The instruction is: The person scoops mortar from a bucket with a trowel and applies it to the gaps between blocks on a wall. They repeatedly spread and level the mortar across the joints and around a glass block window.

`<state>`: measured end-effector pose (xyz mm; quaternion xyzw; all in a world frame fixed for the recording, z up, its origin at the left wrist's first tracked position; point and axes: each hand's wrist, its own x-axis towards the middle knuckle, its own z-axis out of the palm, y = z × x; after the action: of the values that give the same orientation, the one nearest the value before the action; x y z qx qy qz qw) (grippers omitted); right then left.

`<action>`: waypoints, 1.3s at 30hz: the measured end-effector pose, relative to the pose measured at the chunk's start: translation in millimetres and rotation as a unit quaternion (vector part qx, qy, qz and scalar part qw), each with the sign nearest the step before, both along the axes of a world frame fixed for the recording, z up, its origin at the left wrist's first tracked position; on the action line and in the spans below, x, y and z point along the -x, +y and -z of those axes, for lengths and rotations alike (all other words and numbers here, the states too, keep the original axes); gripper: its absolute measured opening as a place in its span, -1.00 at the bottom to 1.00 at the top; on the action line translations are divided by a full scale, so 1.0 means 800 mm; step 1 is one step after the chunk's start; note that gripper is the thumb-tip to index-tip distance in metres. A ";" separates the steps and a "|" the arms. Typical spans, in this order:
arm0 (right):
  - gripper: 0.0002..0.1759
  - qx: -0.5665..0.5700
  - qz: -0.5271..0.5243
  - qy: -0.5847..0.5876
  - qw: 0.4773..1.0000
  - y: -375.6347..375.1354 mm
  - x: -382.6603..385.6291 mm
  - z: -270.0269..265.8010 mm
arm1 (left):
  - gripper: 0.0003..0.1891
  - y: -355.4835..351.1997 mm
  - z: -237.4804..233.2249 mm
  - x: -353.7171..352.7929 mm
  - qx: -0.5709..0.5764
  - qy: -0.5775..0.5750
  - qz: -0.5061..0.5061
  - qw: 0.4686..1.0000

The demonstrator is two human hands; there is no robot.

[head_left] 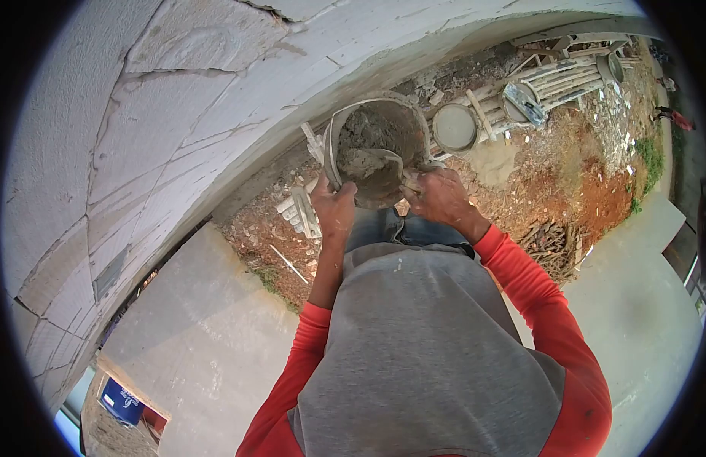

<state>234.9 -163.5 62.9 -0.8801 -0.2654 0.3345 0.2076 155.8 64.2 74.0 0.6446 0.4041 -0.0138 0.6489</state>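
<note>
A bucket with wet grey mortar inside hangs in front of me, high above the ground. My left hand grips its near rim on the left side. My right hand holds the handle of a trowel whose mortar-smeared blade lies inside the bucket. Both arms wear red sleeves; a grey vest covers my chest.
A wall of pale grey blocks with mortar joints fills the left. Far below lie rubble, red earth, a round pan, white planks, a pile of sticks and a concrete slab.
</note>
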 end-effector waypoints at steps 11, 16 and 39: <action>-0.64 -0.010 -0.083 0.030 0.996 -0.051 -0.066 0.021 | -0.46 -0.056 -0.007 -0.034 -0.031 -0.029 0.004 0.999; -0.69 -0.220 0.097 0.264 0.934 -0.024 -0.036 0.053 | -0.58 -0.067 -0.013 -0.033 -0.031 -0.020 0.003 0.999; -0.63 -0.741 0.365 0.404 0.392 0.077 -0.035 -0.121 | -0.35 0.135 0.016 0.057 -0.021 0.067 -0.011 0.997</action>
<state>262.6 -102.2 159.9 -0.1535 0.0533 0.2141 0.9632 109.9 172.2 61.0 0.6510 0.4540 -0.0410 0.6069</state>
